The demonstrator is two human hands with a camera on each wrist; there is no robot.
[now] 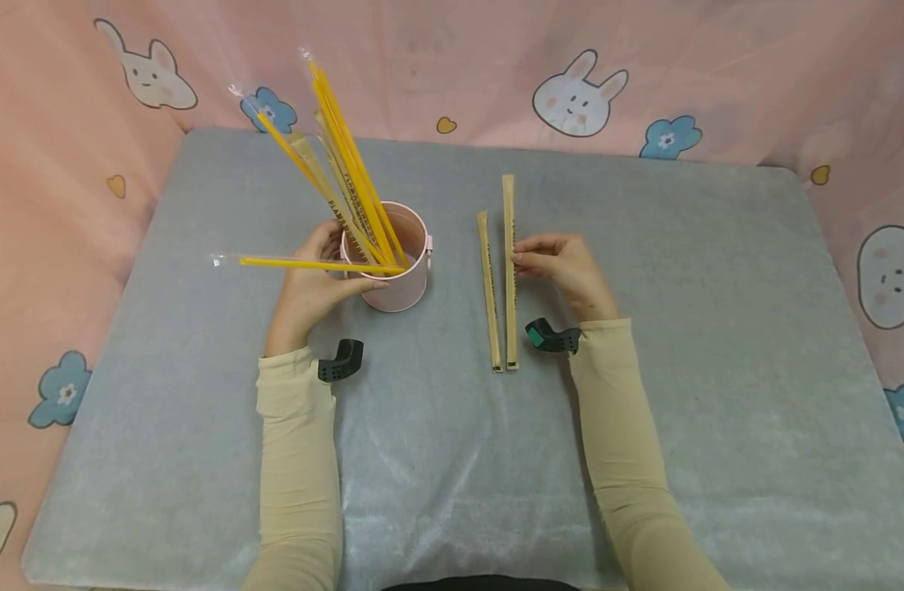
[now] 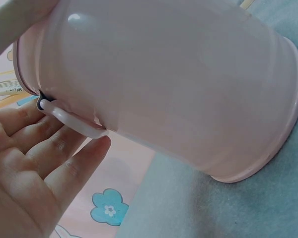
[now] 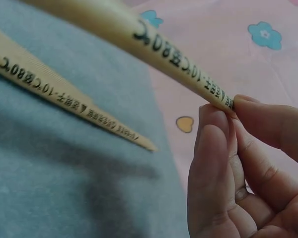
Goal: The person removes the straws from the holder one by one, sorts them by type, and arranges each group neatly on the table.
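Note:
My left hand (image 1: 307, 283) grips a small pink bucket (image 1: 396, 297) by its left side, thumb along the front near the rim. In the left wrist view its fingers curl by the bucket's side handle (image 2: 72, 120). Yellow straws (image 1: 351, 156) in clear wrappers and printed paper-wrapped straws lean out of the bucket; one yellow straw (image 1: 296, 263) lies across its rim, pointing left. My right hand (image 1: 570, 271) pinches a paper-wrapped straw (image 1: 509, 312) between thumb and fingers, above the table in the right wrist view. A second paper-wrapped straw (image 1: 488, 287) lies on the table just left of it.
A grey cloth covers the table (image 1: 718, 410). Pink curtain (image 1: 481, 49) with rabbits and flowers hangs behind and at both sides. Black wrist mounts (image 1: 341, 361) sit at the cuffs of both beige sleeves.

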